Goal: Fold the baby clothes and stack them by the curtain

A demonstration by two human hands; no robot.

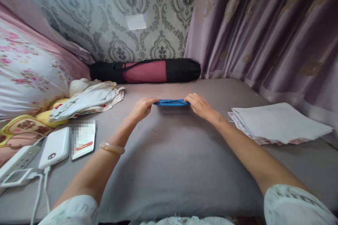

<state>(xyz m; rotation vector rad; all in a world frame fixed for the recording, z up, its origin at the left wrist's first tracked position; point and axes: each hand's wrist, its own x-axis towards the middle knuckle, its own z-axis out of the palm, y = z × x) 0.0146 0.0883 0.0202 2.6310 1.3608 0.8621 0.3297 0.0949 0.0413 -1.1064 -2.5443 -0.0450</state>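
Observation:
Both arms reach forward over the grey bed sheet [171, 168]. A flat, thin blue item [172, 102], seen nearly edge-on, is stretched level between my hands; its exact kind does not show. My left hand [144, 108] is closed on its left end, fingers curled and thumb toward the item. At the opposite end my right hand [198, 105] pinches it in the same way. Beneath the item a dark shadow falls on the sheet, and it looks held just above the surface.
A black and maroon rolled bag [148, 71] lies along the wall. Folded white cloths [277, 123] are at right. On the left are crumpled cloth [89, 98], a phone [83, 140], a white power bank [55, 147] and a power strip [22, 161] with cables. Curtains [237, 24] hang at right.

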